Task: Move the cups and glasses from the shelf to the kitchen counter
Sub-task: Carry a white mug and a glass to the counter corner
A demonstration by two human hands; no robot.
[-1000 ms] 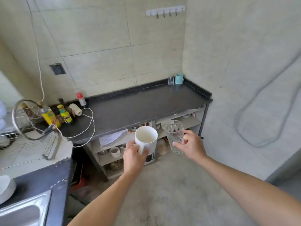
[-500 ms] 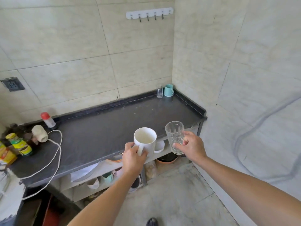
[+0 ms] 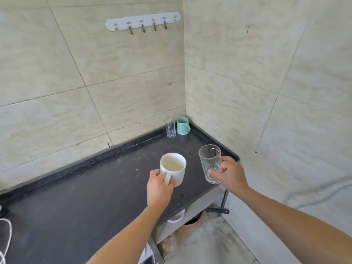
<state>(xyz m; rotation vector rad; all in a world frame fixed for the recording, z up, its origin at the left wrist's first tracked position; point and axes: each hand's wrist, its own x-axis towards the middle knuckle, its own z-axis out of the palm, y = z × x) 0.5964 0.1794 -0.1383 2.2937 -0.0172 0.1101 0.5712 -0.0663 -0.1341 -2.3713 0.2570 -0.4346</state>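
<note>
My left hand (image 3: 159,189) grips the handle of a white mug (image 3: 174,167), held upright above the dark kitchen counter (image 3: 85,202). A clear patterned glass (image 3: 210,163) is upright in my right hand (image 3: 231,176), over the counter's right front corner. In the far corner of the counter stand a small clear glass mug (image 3: 170,127) and a teal cup (image 3: 182,125), side by side. Below the counter's front edge, part of the shelf (image 3: 192,214) shows, with a white bowl rim (image 3: 176,218) on it.
Tiled walls close the counter at the back and right. A white hook rail (image 3: 142,20) hangs on the back wall. A white cord (image 3: 6,239) lies at the counter's left edge. The floor (image 3: 209,244) lies below right.
Both hands have carried the mug and the glass up from in front of the shelf to above the counter. The view has moved closer to the counter's right corner.
</note>
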